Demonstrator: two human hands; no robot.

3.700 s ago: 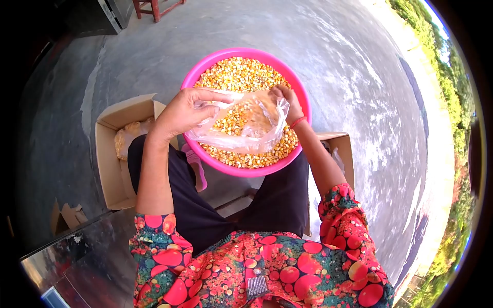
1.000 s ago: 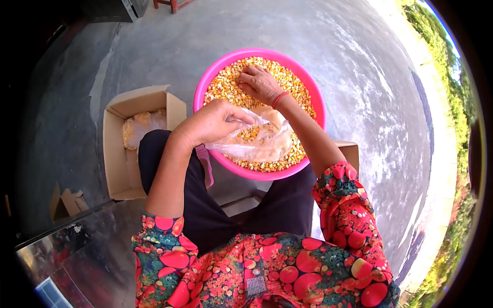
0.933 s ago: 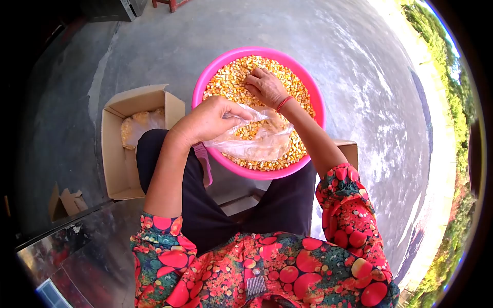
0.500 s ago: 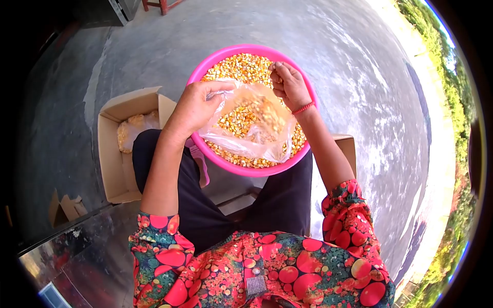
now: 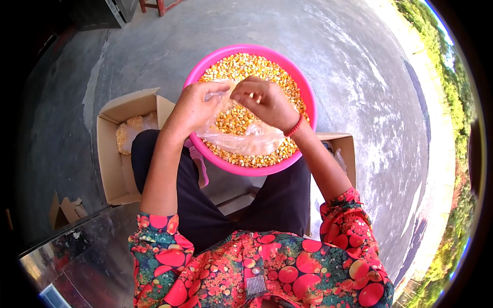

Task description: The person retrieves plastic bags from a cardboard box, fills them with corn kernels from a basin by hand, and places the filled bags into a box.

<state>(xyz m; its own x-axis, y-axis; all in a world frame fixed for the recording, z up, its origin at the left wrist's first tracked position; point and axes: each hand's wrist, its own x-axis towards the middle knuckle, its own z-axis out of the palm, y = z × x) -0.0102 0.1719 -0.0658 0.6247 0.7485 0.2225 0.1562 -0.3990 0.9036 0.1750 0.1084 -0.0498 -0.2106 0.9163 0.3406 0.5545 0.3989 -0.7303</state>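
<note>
A clear plastic bag [image 5: 241, 143] with corn kernels in it lies on the loose corn kernels [image 5: 257, 64] that fill a pink basin [image 5: 246, 171]. My left hand [image 5: 194, 109] grips the bag's upper left edge between thumb and fingers. Close beside it, my right hand [image 5: 269, 104], with a red band at the wrist, has its fingers curled in a pinch at the bag's upper rim. The right hand covers part of the bag's mouth, and its fingertips are partly hidden.
On the left stands an open cardboard box [image 5: 110, 169] with a filled bag of kernels [image 5: 128, 136] inside. Another cardboard box [image 5: 343, 154] is at the right, partly behind my arm. A red stool leg [image 5: 160, 7] shows at the top on the concrete floor [image 5: 359, 102].
My right hand has moved left and a little down, from the basin's right side to the bag's rim by my left hand. Kernels blurred in motion over the bag are now at rest.
</note>
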